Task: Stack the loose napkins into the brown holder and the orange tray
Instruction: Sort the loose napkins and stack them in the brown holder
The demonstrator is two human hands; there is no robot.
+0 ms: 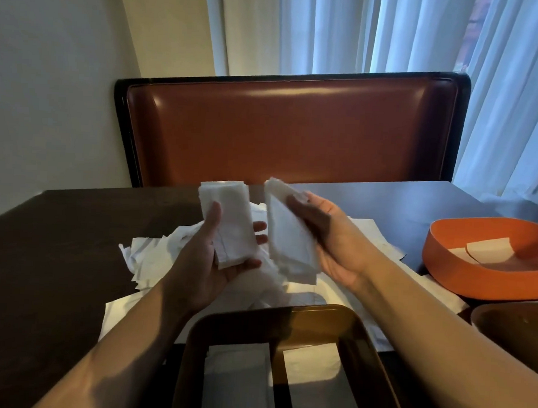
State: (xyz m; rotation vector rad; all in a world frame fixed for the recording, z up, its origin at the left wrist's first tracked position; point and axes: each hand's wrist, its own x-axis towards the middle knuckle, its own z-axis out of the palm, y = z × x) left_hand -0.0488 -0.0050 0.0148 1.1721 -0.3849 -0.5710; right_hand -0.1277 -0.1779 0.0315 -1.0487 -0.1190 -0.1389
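My left hand (205, 259) holds a small stack of folded white napkins (229, 223) upright, thumb across the front. My right hand (325, 238) grips a second stack of napkins (286, 236), tilted, close beside the first. Both stacks are raised above a loose pile of white napkins (152, 257) spread on the dark table (57, 239). The brown holder (342, 329) stands near me at the bottom, with napkins lying in its two compartments. The orange tray (463, 276) sits at the right with a few napkins inside.
A brown padded bench back (290, 133) runs along the table's far side, with white curtains (426, 34) behind it. The rim of a brown round container (511, 316) shows at the right edge, just below the orange tray.
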